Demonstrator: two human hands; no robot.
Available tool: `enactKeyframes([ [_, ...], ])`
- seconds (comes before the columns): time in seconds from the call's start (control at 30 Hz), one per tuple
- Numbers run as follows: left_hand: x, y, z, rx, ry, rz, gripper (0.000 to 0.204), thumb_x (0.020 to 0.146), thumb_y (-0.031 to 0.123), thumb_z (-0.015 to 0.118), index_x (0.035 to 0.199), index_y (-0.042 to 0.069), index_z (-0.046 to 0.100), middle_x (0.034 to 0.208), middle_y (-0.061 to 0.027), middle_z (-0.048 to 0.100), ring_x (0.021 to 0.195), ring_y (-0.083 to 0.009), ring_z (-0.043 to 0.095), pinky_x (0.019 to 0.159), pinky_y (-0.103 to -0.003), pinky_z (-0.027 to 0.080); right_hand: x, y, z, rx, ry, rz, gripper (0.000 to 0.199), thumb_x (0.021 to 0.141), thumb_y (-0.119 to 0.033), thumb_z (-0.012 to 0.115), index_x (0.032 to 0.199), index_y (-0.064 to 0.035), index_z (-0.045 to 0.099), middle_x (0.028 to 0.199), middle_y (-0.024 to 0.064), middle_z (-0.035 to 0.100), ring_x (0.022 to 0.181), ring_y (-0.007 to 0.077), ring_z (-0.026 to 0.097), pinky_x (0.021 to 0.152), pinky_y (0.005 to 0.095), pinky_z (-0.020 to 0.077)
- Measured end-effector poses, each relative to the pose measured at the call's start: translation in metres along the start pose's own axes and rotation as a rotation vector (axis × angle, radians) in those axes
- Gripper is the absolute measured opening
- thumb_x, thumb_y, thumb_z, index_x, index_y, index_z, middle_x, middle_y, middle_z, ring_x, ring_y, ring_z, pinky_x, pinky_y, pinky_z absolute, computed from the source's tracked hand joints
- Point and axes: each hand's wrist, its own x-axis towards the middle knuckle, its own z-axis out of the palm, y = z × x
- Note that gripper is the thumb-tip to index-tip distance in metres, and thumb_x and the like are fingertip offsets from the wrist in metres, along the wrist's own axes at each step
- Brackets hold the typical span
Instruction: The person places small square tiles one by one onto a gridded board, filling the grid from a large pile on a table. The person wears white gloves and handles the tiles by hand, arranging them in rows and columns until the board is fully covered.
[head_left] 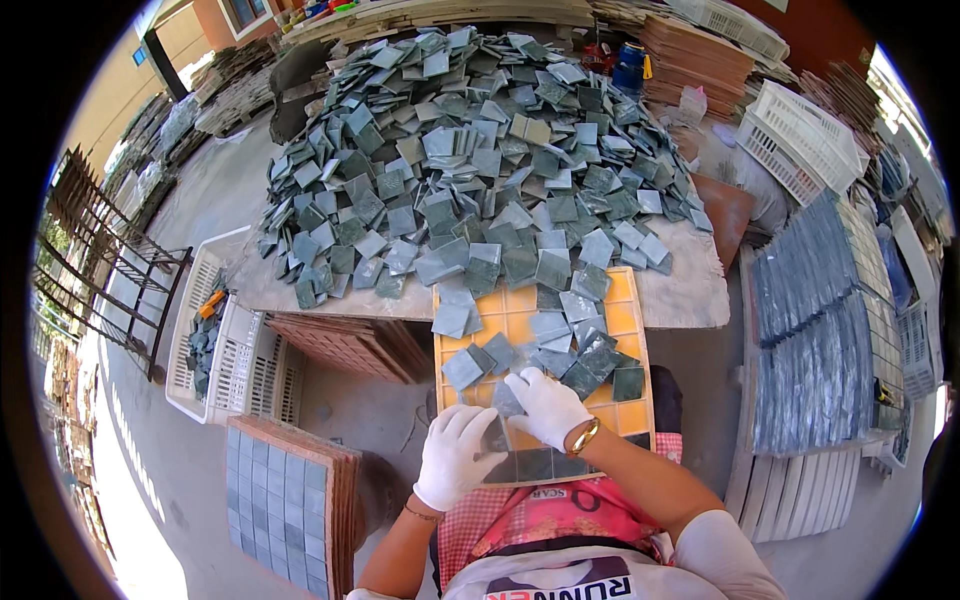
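Note:
A yellow tray (510, 300) divided into square cells lies in front of me, its far end at the table's edge. Dark square stone tiles (535, 464) fill the row of cells nearest my body. My left hand (455, 455), in a white glove, curves its thumb and fingers around a grey tile (494, 436) by the tray's left side. My gloved right hand (550, 408) pinches another grey tile (506, 399) at its fingertips. Loose tiles (590, 362) overlap in the tray's middle and far part. The fingertips partly cover both held tiles.
A large heap of tiles (480, 170) covers most of the table (690, 285). White crates (255, 350) stand at the left, beside a tile-faced stack of boards (275, 500). Stacked tile sheets (805, 350) rise on the right. A metal rack (120, 275) stands far left.

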Motion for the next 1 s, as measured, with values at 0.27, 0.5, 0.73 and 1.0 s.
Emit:
enactKeyframes([
  [0.27, 0.005, 0.026, 0.017, 0.218, -0.179, 0.049, 0.059, 0.065, 0.022, 0.078, 0.118, 0.005, 0.056, 0.108, -0.0081, 0.057, 0.104, -0.0269, 0.052, 0.093, -0.040, 0.041, -0.017, 0.023, -0.010, 0.032, 0.161, -0.024, 0.022, 0.090, -0.016, 0.054, 0.109, -0.0065, 0.054, 0.094, 0.0151, 0.060, 0.084, 0.0346, 0.063, 0.072, 0.0435, 0.0526],
  [0.5, 0.015, 0.013, 0.048, 0.174, -0.244, 0.081, 0.060, 0.067, 0.027, 0.076, 0.120, 0.008, 0.056, 0.106, -0.0056, 0.055, 0.098, -0.0246, 0.053, 0.084, -0.039, 0.044, -0.090, 0.074, -0.044, 0.241, 0.306, 0.024, 0.021, 0.089, -0.009, 0.055, 0.109, -0.0093, 0.063, 0.091, 0.0146, 0.064, 0.085, 0.0346, 0.062, 0.075, 0.0417, 0.0497],
  [0.73, 0.013, 0.013, 0.045, 0.170, -0.247, 0.061, 0.053, 0.070, 0.025, 0.075, 0.118, 0.010, 0.060, 0.108, -0.0050, 0.054, 0.097, -0.0251, 0.053, 0.083, -0.038, 0.043, -0.104, 0.077, -0.023, 0.122, 0.284, 0.130, 0.022, 0.085, -0.016, 0.063, 0.107, -0.0109, 0.063, 0.095, 0.0119, 0.059, 0.084, 0.0321, 0.061, 0.073, 0.0404, 0.0504],
  [1.0, 0.008, 0.020, 0.055, 0.191, -0.228, 0.062, 0.046, 0.073, 0.018, 0.071, 0.116, 0.009, 0.059, 0.108, -0.0061, 0.054, 0.097, -0.0256, 0.054, 0.080, -0.039, 0.046, -0.102, 0.067, -0.021, -0.153, -0.001, 0.041, 0.034, 0.083, -0.023, 0.066, 0.111, -0.0060, 0.056, 0.102, 0.0133, 0.051, 0.095, 0.0281, 0.059, 0.078, 0.0383, 0.0508],
])
